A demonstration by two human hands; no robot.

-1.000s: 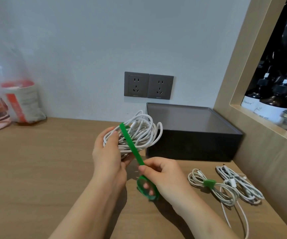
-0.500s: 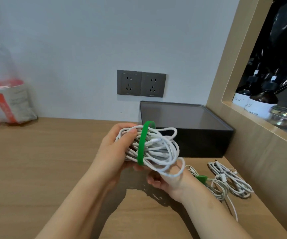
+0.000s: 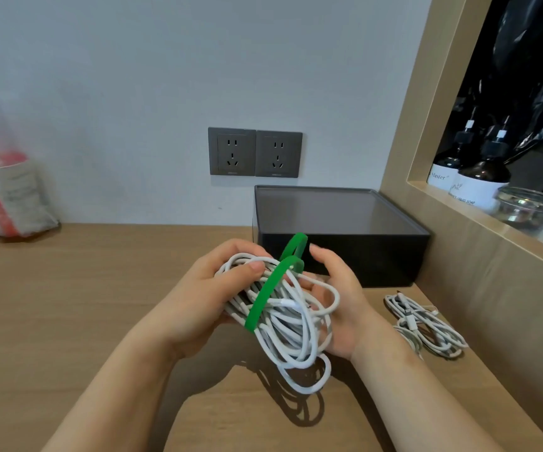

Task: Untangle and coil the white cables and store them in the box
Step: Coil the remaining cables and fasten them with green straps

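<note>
Coil in hand, off the counter (image 3: 68, 305): the white cable coil (image 3: 291, 324) hangs between both my hands, just in front of the box's near wall and a little right of the counter's middle. My left hand (image 3: 198, 298) clamps its left side, thumb pressed down over the top strands, fingers curled underneath. My right hand (image 3: 341, 308) cups the right side, palm against the loops and fingers tucked behind them, thumb lifted toward the box. A green strap (image 3: 262, 303) runs diagonally across the front of the bundle, from the lower left up to the top, where its end arches in a loop above the strands between my two thumbs. One or two loops sag out of the bottom of the coil and dangle just over the wood, throwing a shadow below.

Behind, the box (image 3: 390, 259) sits dark and open-topped in the back right corner of the counter, against the wall and the wooden side panel. More white cables (image 3: 426, 324) lie bundled on the counter by its right edge, in front of the box. Two grey sockets (image 3: 254, 152) sit on the wall above the box. A red-and-white bag (image 3: 9, 197) stands at the back left edge. In the niche on the right, dark bottles (image 3: 478, 177) and a glass jar (image 3: 524, 207).
</note>
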